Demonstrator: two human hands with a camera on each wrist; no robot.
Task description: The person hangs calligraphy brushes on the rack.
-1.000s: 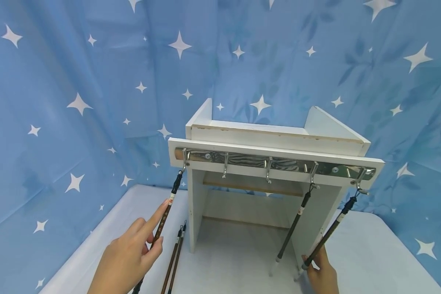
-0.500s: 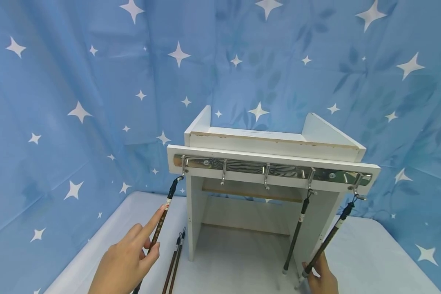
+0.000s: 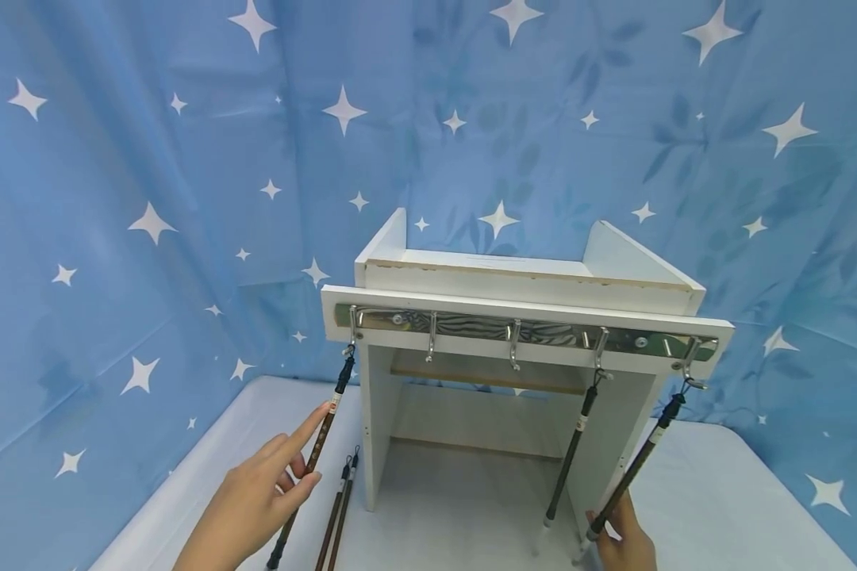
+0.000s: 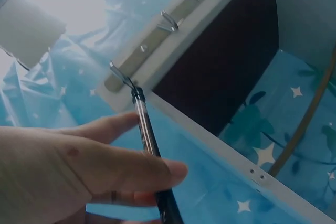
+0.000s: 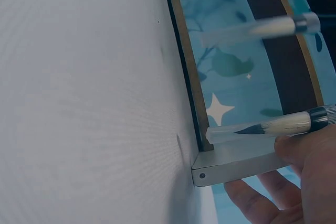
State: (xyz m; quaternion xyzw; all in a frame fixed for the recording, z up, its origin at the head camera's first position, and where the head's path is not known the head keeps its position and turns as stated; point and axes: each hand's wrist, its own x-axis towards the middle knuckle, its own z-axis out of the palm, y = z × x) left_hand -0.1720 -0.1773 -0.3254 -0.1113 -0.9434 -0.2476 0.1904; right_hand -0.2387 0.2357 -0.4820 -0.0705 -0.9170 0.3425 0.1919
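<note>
In my left hand point(image 3: 257, 484) I pinch a dark calligraphy brush point(image 3: 321, 438) between thumb and fingers, the index finger stretched along its handle. The brush's top end meets the leftmost hook point(image 3: 353, 327); whether its loop is round the hook I cannot tell. My right hand point(image 3: 623, 533) grips the lower part of the white shelf's side panel point(image 5: 236, 171), thumb on one side and fingers on the other. Just in front of that hand, a brush point(image 3: 639, 464) hangs by its loop from the rightmost hook. Another brush point(image 3: 571, 460) hangs from the hook beside it.
A metal hook rail point(image 3: 464, 323) runs along the front of the white shelf point(image 3: 528, 277). Two more brushes point(image 3: 339, 511) lie on the white tabletop point(image 3: 257, 412) left of the shelf. Behind stands a blue star-patterned curtain point(image 3: 428, 119).
The head view has shifted, so the scene sits slightly lower. The left hand's brush stays at the leftmost hook. The brush on the second hook from the right sways a little. The right hand keeps its grip.
</note>
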